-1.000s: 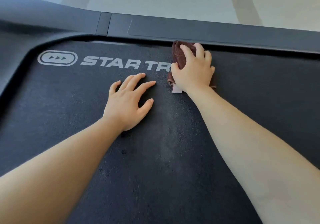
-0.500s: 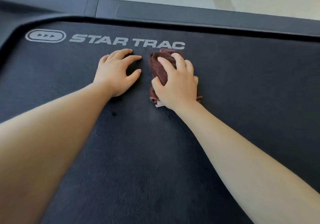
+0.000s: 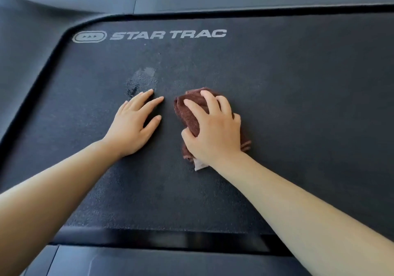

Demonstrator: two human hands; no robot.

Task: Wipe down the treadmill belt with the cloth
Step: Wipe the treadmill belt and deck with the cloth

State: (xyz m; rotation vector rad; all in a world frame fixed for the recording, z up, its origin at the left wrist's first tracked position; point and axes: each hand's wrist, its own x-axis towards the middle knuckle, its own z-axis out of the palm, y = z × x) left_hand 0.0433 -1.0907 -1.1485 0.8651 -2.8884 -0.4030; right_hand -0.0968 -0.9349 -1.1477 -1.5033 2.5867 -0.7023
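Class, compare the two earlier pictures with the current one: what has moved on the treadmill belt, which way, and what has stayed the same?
The right hand has drawn the brown cloth back from the far edge, off the STAR TRAC lettering, toward the person. The left hand has slid back too, leaving a shiny smudge beyond its fingertips. Unchanged: the right hand grips the cloth, the left lies flat and open on the belt.

Brown cloth [image 3: 189,113]; black belt [image 3: 298,105], grey lettering [image 3: 168,35].

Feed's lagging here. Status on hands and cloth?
Right hand gripping brown cloth, pressed on belt. Left hand flat, empty. Smudge ahead of left fingers.
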